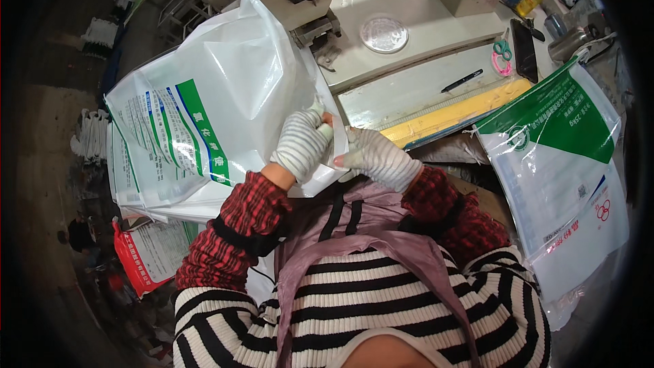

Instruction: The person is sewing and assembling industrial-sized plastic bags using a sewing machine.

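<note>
A white plastic sack with green and blue print lies over a pile of similar sacks on the left, its open edge bent up toward me. My left hand, in a striped fingerless-tipped glove, is closed on that edge, with thumb and fingers pinching it. Close beside it, my right hand, gloved the same way, also pinches the sack's edge. The two hands nearly meet in front of my apron. Part of the sack's rim is hidden behind my fingers.
A large white sewing machine stands ahead, its needle mechanism near the sack. A pen, scissors, a dark phone and a yellow strip lie on its table. Another green-and-white sack hangs at right.
</note>
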